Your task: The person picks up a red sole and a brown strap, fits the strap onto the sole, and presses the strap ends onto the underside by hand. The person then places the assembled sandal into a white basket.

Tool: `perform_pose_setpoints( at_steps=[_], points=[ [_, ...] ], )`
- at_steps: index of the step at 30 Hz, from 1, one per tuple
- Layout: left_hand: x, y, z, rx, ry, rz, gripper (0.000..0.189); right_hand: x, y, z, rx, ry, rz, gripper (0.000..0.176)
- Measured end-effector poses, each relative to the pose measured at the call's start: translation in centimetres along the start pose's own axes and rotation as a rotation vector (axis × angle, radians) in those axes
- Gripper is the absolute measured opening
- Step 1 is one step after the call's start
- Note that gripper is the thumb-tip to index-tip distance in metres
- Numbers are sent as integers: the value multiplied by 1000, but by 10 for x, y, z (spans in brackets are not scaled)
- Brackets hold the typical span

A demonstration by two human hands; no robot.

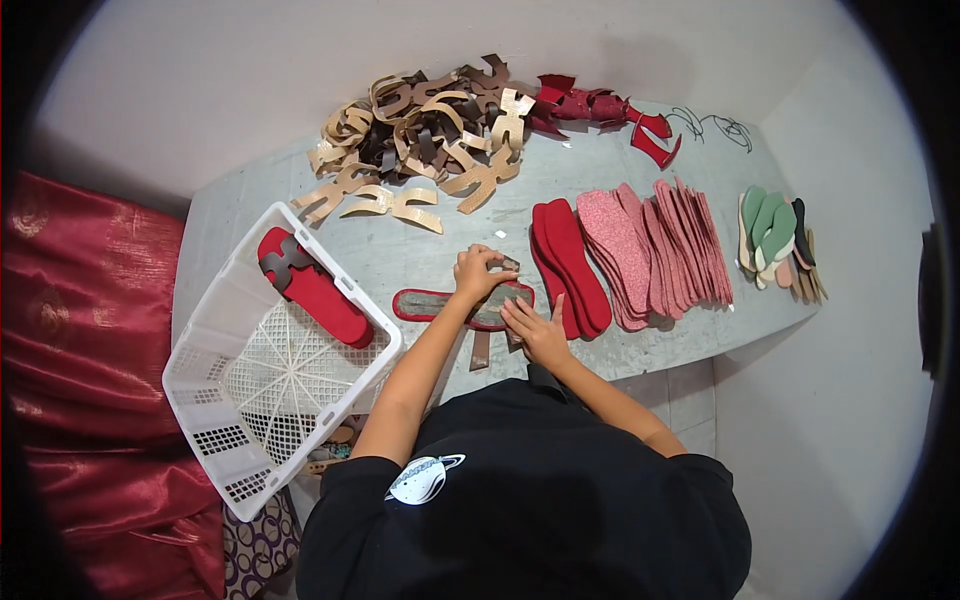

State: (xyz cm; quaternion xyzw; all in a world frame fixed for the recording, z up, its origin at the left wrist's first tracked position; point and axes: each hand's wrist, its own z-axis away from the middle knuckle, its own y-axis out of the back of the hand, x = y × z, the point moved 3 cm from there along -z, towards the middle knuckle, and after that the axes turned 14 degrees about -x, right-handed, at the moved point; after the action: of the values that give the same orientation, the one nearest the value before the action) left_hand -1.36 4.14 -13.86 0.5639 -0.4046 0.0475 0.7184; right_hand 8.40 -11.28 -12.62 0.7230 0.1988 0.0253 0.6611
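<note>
A shoe sole (425,304) lies on the table with its grey, streaked side up and a red rim around it. Brown strap pieces (481,350) stick out from beneath it on both long sides. My left hand (478,274) is closed at the sole's far edge, fingers and thumb bent around the strap end there. Flat on the front part of the sole rests my right hand (538,335), fingers stretched out and thumb apart. The fingers partly hide the sole and straps.
A white plastic basket (390,345) on the left holds a red slipper (320,300) with a dark strap. Behind lie heaped beige and brown straps (430,130) and red straps (590,105). Red soles (570,265), pink soles (660,250) and green soles (768,220) stand to the right.
</note>
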Motion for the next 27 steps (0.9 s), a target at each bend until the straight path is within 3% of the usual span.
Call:
perform_pose_setpoints(
  at_steps=[4, 10, 12, 19, 27],
  points=[
    [0, -4, -7, -22, -53, 52, 36, 1, -2, 0, 9, 4, -12, 43],
    [5, -3, -5, -49, 55, 96, 30, 2, -5, 1, -18, 3, 2, 44],
    [3, -3, -4, -20, 15, 274, 29, 2, -5, 0, -20, 10, -62, 50],
    [13, 3, 4, -16, -123, 361, 23, 3, -4, -1, -18, 21, -50, 50],
    [14, -4, 17, -192, -179, 747, 9, 3, -8, 0, 9, 11, 4, 44]
  ],
)
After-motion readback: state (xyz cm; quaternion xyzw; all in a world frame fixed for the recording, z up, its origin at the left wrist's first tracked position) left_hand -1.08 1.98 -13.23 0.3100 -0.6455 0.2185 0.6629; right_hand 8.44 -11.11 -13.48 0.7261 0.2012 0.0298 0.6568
